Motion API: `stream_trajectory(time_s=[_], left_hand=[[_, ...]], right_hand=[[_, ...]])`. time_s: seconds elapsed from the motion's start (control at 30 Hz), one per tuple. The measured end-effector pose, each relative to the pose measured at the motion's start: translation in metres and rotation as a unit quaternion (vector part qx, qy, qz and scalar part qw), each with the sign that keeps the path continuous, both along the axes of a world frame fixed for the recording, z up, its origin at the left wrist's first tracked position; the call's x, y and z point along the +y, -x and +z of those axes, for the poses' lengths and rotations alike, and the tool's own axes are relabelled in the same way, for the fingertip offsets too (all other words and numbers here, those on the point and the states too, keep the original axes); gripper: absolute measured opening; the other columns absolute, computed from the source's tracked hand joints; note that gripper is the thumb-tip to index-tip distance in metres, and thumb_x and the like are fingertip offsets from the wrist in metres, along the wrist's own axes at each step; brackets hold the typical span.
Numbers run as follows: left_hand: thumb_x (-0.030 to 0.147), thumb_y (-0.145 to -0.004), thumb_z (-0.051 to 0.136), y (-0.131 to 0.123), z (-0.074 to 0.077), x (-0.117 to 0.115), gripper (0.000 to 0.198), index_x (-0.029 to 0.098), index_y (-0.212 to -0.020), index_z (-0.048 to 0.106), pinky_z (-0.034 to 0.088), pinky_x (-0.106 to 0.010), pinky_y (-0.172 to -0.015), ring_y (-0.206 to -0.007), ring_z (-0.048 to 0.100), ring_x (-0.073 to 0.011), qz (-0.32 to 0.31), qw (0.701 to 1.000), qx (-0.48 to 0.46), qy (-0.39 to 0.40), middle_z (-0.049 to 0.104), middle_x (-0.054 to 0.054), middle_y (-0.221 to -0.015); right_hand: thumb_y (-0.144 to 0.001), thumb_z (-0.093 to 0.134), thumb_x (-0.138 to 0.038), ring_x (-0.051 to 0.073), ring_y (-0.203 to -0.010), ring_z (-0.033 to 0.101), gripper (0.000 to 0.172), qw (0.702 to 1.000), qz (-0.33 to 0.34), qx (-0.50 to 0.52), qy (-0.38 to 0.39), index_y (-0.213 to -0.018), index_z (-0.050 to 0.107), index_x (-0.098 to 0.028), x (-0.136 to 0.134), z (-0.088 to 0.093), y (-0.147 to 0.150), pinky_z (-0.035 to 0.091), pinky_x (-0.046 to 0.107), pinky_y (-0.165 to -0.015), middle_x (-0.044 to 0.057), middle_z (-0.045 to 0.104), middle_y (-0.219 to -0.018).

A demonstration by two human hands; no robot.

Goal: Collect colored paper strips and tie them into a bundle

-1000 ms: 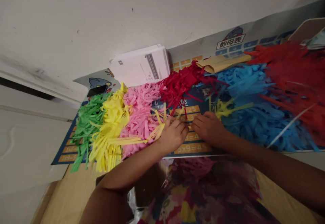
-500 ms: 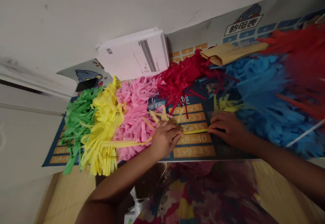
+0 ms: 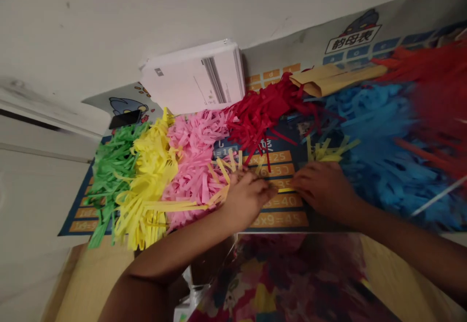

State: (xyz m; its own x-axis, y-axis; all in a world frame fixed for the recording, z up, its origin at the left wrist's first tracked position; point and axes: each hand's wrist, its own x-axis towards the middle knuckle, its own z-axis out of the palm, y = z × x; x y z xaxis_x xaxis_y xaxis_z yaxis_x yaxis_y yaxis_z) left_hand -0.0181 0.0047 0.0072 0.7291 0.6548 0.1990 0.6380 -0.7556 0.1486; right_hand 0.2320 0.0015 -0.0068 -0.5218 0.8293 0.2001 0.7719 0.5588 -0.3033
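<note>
Between both hands runs a narrow yellow twisted paper strip, low over the printed tabletop chart. My left hand is closed on its left part, with pale yellow fringe fanning out behind the fingers. My right hand pinches the other part, and a short yellow fringe shows beyond its knuckles. The fingertips of both hands are partly hidden and a little blurred. Left of my left hand lie a pink paper fringe and a yellow paper fringe.
Green fringe lies at the far left near a dark phone-like object. A stack of white paper leans by the wall. Dark red fringe, a tan folded piece, blue fringe and red fringe spread rightward.
My hands have come closer together, my left hand moving right and my right hand slightly left. Less of the yellow strip shows between them.
</note>
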Motion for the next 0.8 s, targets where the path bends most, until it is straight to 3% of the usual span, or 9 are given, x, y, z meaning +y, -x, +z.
stream_trajectory(time_s=[0.13,0.27,0.37,0.47,0.57,0.63,0.73,0.8], left_hand=[[0.022,-0.099,0.051,-0.008,0.002,-0.007,0.019,0.020,-0.106,0.068,0.029,-0.047,-0.090,-0.098,0.055,-0.0230,-0.061,0.993,0.082,-0.067,0.070,-0.005,-0.104],[0.024,-0.100,0.046,-0.018,-0.006,-0.005,0.025,0.016,-0.090,0.068,0.031,-0.046,-0.089,-0.091,0.057,-0.0213,-0.056,0.995,0.066,-0.057,0.069,-0.006,-0.092],[0.020,-0.099,0.047,-0.023,-0.016,-0.002,0.025,0.015,-0.085,0.067,0.033,-0.044,-0.088,-0.081,0.058,-0.0196,-0.046,0.995,0.026,-0.090,0.066,-0.005,-0.081],[0.017,-0.096,0.052,-0.021,-0.008,-0.003,0.016,0.014,-0.090,0.066,0.036,-0.041,-0.087,-0.079,0.060,-0.0190,-0.040,0.986,-0.046,-0.153,0.068,-0.005,-0.081],[0.016,-0.094,0.056,-0.014,0.023,-0.012,0.012,0.015,-0.102,0.065,0.036,-0.041,-0.094,-0.085,0.063,-0.0181,-0.052,0.969,-0.130,-0.205,0.073,-0.004,-0.090],[0.015,-0.095,0.055,-0.009,0.045,-0.021,0.015,0.017,-0.107,0.064,0.036,-0.041,-0.099,-0.087,0.065,-0.0168,-0.078,0.957,-0.168,-0.225,0.075,-0.004,-0.095],[0.016,-0.098,0.051,-0.009,0.066,-0.031,0.018,0.020,-0.110,0.064,0.038,-0.039,-0.100,-0.086,0.068,-0.0152,-0.108,0.948,-0.202,-0.221,0.077,-0.003,-0.096],[0.016,-0.097,0.054,-0.015,0.067,-0.035,0.017,0.020,-0.109,0.064,0.041,-0.037,-0.099,-0.085,0.069,-0.0145,-0.102,0.947,-0.235,-0.193,0.077,-0.003,-0.095]], right_hand=[[-0.092,0.056,-0.012,0.018,-0.087,0.058,0.016,0.984,0.113,-0.024,-0.135,-0.092,0.071,-0.019,-0.008,0.001,0.009,0.032,0.040,-0.086,0.003,0.072,-0.095],[-0.092,0.054,-0.011,0.018,-0.075,0.054,0.017,0.962,0.166,-0.100,-0.193,-0.085,0.068,-0.014,-0.001,-0.006,0.018,0.033,0.038,-0.076,0.004,0.066,-0.080],[-0.093,0.053,-0.012,0.018,-0.071,0.053,0.021,0.963,0.146,-0.105,-0.200,-0.078,0.067,-0.016,0.001,-0.005,0.023,0.033,0.037,-0.073,0.003,0.064,-0.074],[-0.092,0.052,-0.012,0.018,-0.072,0.058,0.022,0.980,0.088,-0.049,-0.172,-0.076,0.067,-0.017,-0.010,0.011,0.027,0.035,0.035,-0.072,0.004,0.068,-0.076],[-0.097,0.049,-0.022,0.019,-0.084,0.064,0.024,0.992,0.012,0.107,-0.062,-0.091,0.072,-0.018,-0.031,0.038,0.029,0.040,0.034,-0.076,0.007,0.073,-0.091],[-0.098,0.049,-0.034,0.020,-0.090,0.066,0.027,0.967,-0.015,0.239,0.088,-0.097,0.073,-0.022,-0.041,0.055,0.027,0.045,0.033,-0.077,0.006,0.074,-0.098],[-0.086,0.062,-0.052,0.018,-0.072,0.064,0.033,0.865,-0.020,0.384,0.322,-0.083,0.075,-0.021,-0.046,0.066,0.023,0.047,0.029,-0.064,0.004,0.073,-0.082],[-0.074,0.073,-0.055,0.015,-0.061,0.057,0.035,0.793,-0.037,0.458,0.400,-0.072,0.073,-0.020,-0.046,0.063,0.023,0.043,0.026,-0.056,0.002,0.067,-0.069]])
